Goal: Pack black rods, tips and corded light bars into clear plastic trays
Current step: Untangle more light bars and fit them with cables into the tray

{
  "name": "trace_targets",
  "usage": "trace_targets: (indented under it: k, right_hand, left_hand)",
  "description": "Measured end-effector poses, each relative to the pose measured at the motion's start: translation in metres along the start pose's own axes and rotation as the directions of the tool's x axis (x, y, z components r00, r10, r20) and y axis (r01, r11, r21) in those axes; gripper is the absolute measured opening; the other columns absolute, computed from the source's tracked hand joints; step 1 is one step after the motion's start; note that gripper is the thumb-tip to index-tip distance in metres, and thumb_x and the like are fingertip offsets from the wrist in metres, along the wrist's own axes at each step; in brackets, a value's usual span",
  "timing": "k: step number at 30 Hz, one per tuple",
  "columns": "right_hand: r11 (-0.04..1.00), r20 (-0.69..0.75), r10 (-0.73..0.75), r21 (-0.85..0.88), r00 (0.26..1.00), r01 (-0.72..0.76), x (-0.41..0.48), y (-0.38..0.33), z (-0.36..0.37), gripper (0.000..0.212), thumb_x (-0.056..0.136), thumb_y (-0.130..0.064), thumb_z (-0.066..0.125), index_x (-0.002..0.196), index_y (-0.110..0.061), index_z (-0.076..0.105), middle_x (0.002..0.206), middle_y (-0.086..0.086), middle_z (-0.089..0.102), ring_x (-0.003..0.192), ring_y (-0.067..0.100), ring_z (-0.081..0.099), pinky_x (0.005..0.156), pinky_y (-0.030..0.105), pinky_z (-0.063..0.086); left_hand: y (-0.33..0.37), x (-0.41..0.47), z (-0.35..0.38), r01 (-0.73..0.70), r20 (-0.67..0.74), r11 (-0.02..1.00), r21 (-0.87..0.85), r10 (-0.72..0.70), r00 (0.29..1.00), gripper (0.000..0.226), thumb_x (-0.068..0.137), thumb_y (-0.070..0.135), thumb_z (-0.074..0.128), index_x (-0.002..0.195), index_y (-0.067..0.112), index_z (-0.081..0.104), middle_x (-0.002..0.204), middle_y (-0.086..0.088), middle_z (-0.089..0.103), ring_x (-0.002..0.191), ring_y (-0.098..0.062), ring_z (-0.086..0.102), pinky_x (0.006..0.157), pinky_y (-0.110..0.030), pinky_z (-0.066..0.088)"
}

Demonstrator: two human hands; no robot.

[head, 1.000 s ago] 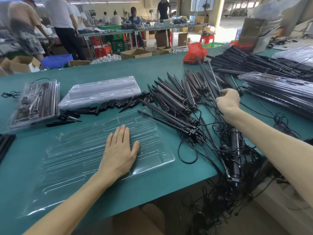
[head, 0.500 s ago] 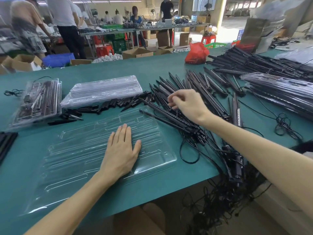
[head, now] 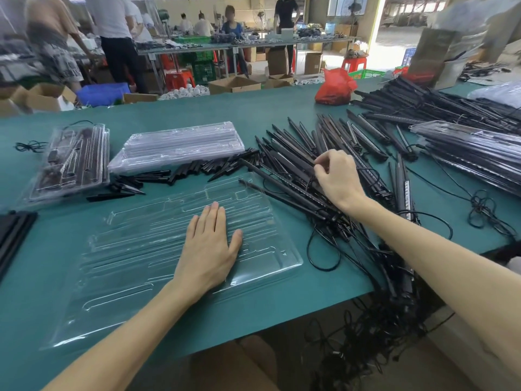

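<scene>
I'm looking down on a long teal-green worktable in a busy packing hall. The biggest thing on it is the sprawling heap of black corded light bars, fanned out right of centre, with cords spilling over the near edge. Directly in front lies an empty clear plastic moulded tray. Its slots are bare, so I judge this one not yet begun. Behind it sits a stack of unused clear trays, and at far left a clear tray filled with black parts. Some packing is done, then, with plenty of stock left. A scatter of short black pointed tips lies between stack and empty tray. The left hand rests flat on the empty tray, fingers straight. The right hand curls over the heap, pinching a bar or its cord; I cannot tell which.
</scene>
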State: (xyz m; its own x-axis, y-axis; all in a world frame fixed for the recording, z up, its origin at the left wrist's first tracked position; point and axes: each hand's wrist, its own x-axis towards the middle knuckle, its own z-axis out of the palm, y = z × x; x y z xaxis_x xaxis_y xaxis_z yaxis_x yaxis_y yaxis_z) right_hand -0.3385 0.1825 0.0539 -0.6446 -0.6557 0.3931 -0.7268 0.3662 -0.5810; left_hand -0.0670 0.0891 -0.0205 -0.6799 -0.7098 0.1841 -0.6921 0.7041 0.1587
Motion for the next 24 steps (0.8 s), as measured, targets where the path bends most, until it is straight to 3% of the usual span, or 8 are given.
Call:
trace_targets:
  k: [4, 8, 13, 16, 19, 24]
  right_hand:
    - [0.993, 0.129, 0.096, -0.083, 0.987, -0.086, 0.001, 0.013, -0.001, 0.039, 0.096, -0.036, 0.062, 0.118, -0.004, 0.062, 0.114, 0.014, 0.063, 0.112, 0.031, 0.056, 0.1, 0.044, 0.047]
    - [0.991, 0.215, 0.126, -0.076, 0.968, -0.112, -0.005, 0.016, -0.003, 0.048, 0.095, -0.049, 0.061, 0.114, -0.005, 0.061, 0.101, 0.01, 0.068, 0.096, 0.03, 0.064, 0.089, 0.044, 0.053]
    - [0.995, 0.144, 0.087, -0.058, 0.986, -0.079, -0.007, 0.018, -0.005, 0.033, 0.102, -0.034, 0.054, 0.095, -0.002, 0.063, 0.086, 0.014, 0.067, 0.08, 0.032, 0.065, 0.075, 0.041, 0.054]
    - [0.984, 0.077, 0.155, 0.074, 0.985, -0.16, -0.005, 0.02, -0.003, 0.037, 0.104, -0.031, 0.048, 0.095, 0.001, 0.064, 0.089, 0.015, 0.07, 0.081, 0.034, 0.067, 0.075, 0.042, 0.055]
    - [0.951, 0.024, 0.216, 0.223, 0.976, -0.216, -0.001, 0.02, -0.003, 0.033, 0.102, -0.03, 0.05, 0.093, -0.003, 0.069, 0.085, 0.007, 0.074, 0.077, 0.025, 0.071, 0.065, 0.031, 0.053]
    - [0.84, 0.067, 0.259, 0.478, 0.964, -0.259, 0.005, 0.016, -0.005, 0.026, 0.098, -0.027, 0.055, 0.09, -0.006, 0.07, 0.082, 0.009, 0.076, 0.07, 0.013, 0.071, 0.059, 0.024, 0.051]
  left_hand:
    - [0.0, 0.0, -0.001, 0.002, 0.006, 1.0, -0.003, -0.002, 1.0, 0.077, 0.101, 0.06, 0.007, 0.161, 0.013, 0.0, 0.169, -0.004, -0.006, 0.155, -0.014, -0.009, 0.124, -0.034, -0.01]
    - [0.0, 0.001, 0.0, 0.005, 0.014, 1.0, -0.003, -0.005, 1.0, 0.076, 0.101, 0.06, 0.006, 0.161, 0.013, 0.0, 0.169, -0.003, -0.006, 0.155, -0.014, -0.01, 0.125, -0.035, -0.008]
    - [0.0, 0.0, 0.0, 0.009, 0.013, 1.0, -0.013, -0.009, 1.0, 0.077, 0.1, 0.061, 0.006, 0.161, 0.014, 0.001, 0.169, -0.003, -0.005, 0.155, -0.014, -0.009, 0.125, -0.035, -0.008]
    - [0.0, 0.001, 0.0, 0.011, 0.016, 1.0, -0.016, -0.011, 1.0, 0.077, 0.101, 0.061, 0.007, 0.161, 0.014, 0.002, 0.169, -0.003, -0.004, 0.155, -0.014, -0.008, 0.126, -0.035, -0.007]
    - [0.0, 0.001, 0.0, 0.012, 0.02, 1.0, -0.01, -0.012, 1.0, 0.076, 0.101, 0.06, 0.008, 0.161, 0.014, 0.002, 0.169, -0.003, -0.003, 0.155, -0.014, -0.007, 0.126, -0.036, -0.006]
    - [0.0, 0.001, 0.0, 0.02, 0.022, 1.0, -0.016, -0.02, 1.0, 0.075, 0.102, 0.059, 0.011, 0.161, 0.014, 0.007, 0.169, -0.003, 0.002, 0.155, -0.015, -0.003, 0.127, -0.037, -0.003]
